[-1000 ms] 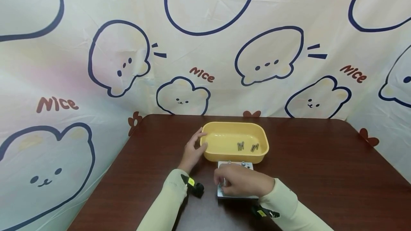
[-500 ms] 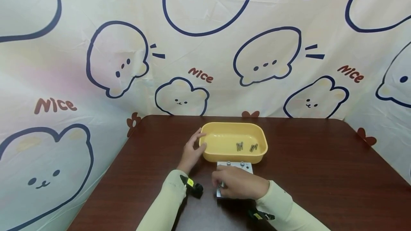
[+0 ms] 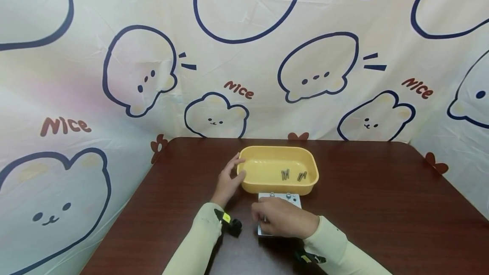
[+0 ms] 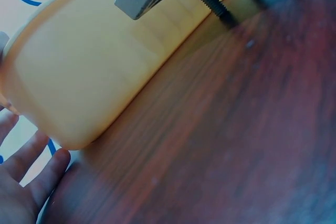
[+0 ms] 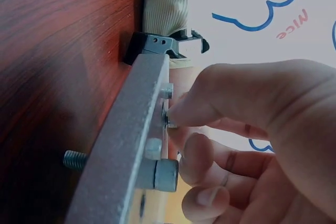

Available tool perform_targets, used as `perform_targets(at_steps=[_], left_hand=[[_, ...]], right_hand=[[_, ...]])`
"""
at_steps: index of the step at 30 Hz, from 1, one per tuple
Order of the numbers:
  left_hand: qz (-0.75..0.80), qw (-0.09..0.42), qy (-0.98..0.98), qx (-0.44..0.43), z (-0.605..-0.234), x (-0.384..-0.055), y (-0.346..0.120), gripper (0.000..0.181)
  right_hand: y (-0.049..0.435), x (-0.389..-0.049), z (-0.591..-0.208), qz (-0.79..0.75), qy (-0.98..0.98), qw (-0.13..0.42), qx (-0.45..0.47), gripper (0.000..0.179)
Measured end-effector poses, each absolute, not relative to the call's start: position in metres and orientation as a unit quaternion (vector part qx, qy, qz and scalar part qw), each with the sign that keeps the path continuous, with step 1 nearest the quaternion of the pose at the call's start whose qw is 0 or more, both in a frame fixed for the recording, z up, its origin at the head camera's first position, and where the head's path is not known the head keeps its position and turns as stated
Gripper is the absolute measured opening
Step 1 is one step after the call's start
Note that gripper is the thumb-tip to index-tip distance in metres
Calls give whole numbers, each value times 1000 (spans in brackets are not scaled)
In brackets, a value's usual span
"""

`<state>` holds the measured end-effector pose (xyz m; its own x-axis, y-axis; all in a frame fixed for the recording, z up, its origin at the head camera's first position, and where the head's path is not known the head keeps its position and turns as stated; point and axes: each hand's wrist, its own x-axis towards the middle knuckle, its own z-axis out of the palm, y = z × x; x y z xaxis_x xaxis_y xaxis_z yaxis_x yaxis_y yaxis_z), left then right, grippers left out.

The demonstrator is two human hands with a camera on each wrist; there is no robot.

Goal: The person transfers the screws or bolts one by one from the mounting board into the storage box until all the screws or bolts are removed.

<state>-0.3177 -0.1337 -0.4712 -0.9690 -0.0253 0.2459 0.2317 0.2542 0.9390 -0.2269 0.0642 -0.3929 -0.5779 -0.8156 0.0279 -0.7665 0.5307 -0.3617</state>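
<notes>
My right hand (image 3: 286, 217) is over a flat silver metal plate (image 3: 263, 230), thumb and index fingertips pinching the head of a small screw (image 5: 171, 124) at the plate's face. Beside those fingertips, a larger socket-head screw (image 5: 167, 176) runs through the plate, its thread sticking out behind. Threaded screw ends (image 4: 210, 1) also hang beneath the plate in the left wrist view. My left hand (image 3: 228, 181) rests at the left end of a yellow plastic basin (image 3: 280, 188), thumb and index finger at its rim, other fingers fairly straight and spread along the outer wall.
Several loose screws (image 3: 285, 175) lie in two small groups on the basin's floor. The basin stands directly behind the plate on a dark brown wooden table (image 3: 382, 194). A printed cloth (image 3: 267, 67) with bear drawings hangs around the table's back and sides.
My right hand has come slightly down and left over the plate, and the screw shank seen under its fingers a second ago is now mostly hidden. My left hand stays at the basin.
</notes>
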Motion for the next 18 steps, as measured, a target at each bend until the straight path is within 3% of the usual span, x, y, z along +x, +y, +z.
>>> perform_targets(at_steps=[18], left_hand=[[-600, 104, -791, -63, -474, -321, -134, 36]], right_hand=[[67, -229, -388, -199, 870, 51, -448, 13]])
